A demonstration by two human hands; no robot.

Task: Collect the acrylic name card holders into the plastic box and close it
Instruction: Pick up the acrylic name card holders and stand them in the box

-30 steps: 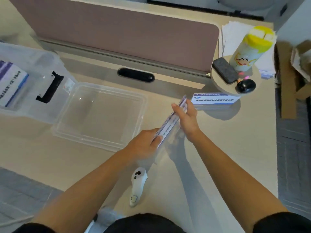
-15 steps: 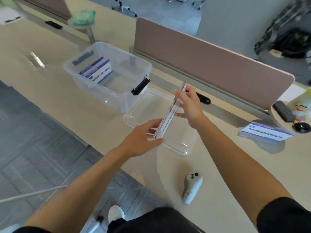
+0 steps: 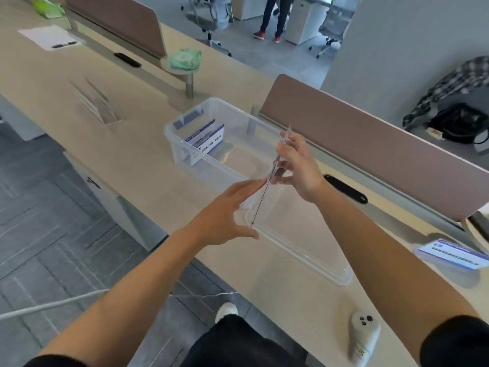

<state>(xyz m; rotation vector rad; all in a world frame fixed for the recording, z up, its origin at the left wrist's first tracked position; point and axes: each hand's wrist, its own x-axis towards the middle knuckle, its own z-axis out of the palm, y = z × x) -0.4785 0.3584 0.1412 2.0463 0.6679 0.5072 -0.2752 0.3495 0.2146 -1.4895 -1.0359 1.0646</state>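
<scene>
I hold a clear acrylic name card holder (image 3: 260, 201) edge-on, so it shows as a thin slanted line above the desk. My right hand (image 3: 296, 165) pinches its upper part. My left hand (image 3: 225, 210) has its fingers spread, with index tip and thumb against the holder's lower part. Just beyond my hands stands the clear plastic box (image 3: 185, 147), open, with two holders carrying blue-and-white cards (image 3: 209, 136) at its far end. Its clear lid (image 3: 317, 258) lies flat on the desk below my hands. Another card holder (image 3: 449, 256) lies at the right edge.
A white controller (image 3: 363, 337) lies near the front edge at right. Brown divider panels (image 3: 370, 154) run along the back of the desk. Thin clear sheets (image 3: 98, 102) stand to the left, a green tissue pack (image 3: 185, 58) behind them. A person's legs (image 3: 272, 19) stand far back.
My view has swung further left and up, so the box now sits in the middle. Both hands have carried the holder nearer to the box, and my left fingers have spread.
</scene>
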